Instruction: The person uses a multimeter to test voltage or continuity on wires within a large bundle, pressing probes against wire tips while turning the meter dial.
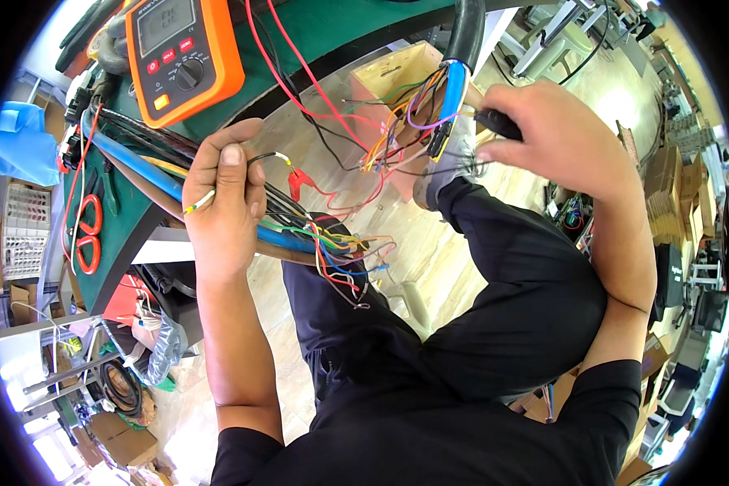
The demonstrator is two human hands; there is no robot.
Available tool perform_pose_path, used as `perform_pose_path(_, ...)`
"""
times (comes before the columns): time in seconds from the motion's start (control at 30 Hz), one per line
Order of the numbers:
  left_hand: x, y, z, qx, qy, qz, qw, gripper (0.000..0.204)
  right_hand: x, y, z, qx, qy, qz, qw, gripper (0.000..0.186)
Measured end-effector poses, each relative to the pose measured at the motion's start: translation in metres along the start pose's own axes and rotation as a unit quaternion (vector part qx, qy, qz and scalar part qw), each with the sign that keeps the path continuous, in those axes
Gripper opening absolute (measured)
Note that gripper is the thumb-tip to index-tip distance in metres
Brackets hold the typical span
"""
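My left hand (pixel 221 219) pinches a thin wire (pixel 269 155) between thumb and fingers. That wire's sleeved end meets a red alligator clip (pixel 298 183) on a red lead. Another short yellow-green tipped wire end (pixel 199 202) sticks out by the palm. At the right, my right hand (pixel 555 134) is closed around a black handle-like piece (pixel 499 125); its exact kind is unclear. Just left of it, a thick black cable (pixel 468 32) ends in a fan of loose coloured wires (pixel 401 121). A second bundle of coloured wires (pixel 340 247) hangs below my left hand, over my thigh.
An orange multimeter (pixel 188 61) lies on the green table (pixel 308 24), with red and black leads nearby. Red-handled scissors (pixel 89 233) rest by the table's left edge. A wooden box (pixel 397 69) stands on the floor beyond the wires; cardboard boxes (pixel 664 194) are stacked at right.
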State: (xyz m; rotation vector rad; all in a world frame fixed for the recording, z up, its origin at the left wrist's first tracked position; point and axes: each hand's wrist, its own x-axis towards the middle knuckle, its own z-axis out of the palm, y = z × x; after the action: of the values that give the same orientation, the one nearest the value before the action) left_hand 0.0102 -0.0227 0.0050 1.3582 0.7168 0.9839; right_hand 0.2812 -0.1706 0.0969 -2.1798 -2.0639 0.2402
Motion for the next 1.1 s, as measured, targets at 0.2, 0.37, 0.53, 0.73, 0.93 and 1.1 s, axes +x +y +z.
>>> perform_pose_path(0.2,0.002,-0.005,-0.003,-0.013,0.001,-0.001,1.0,0.03,-0.009,0.006,-0.003,-0.045,0.041,-0.021,0.998,0.027)
perform_pose_path(0.37,0.002,-0.008,-0.005,-0.018,0.002,0.006,1.0,0.029,-0.006,0.009,0.004,-0.064,0.051,-0.08,0.993,0.026)
perform_pose_path(0.53,0.002,-0.008,-0.006,-0.032,0.004,-0.008,0.999,0.029,0.0,0.022,0.009,-0.135,0.127,-0.026,0.982,0.029)
perform_pose_path(0.73,0.002,-0.009,-0.006,-0.022,0.006,-0.005,1.0,0.029,-0.002,0.018,0.003,-0.107,0.029,0.035,0.993,0.038)
perform_pose_path(0.93,0.001,-0.008,-0.006,-0.025,0.006,-0.009,1.0,0.028,-0.005,0.017,-0.004,-0.081,-0.083,-0.02,0.993,0.035)
perform_pose_path(1.1,0.001,-0.008,-0.007,-0.025,0.004,-0.006,1.0,0.028,0.003,0.016,0.008,0.013,0.014,-0.054,0.998,0.023)
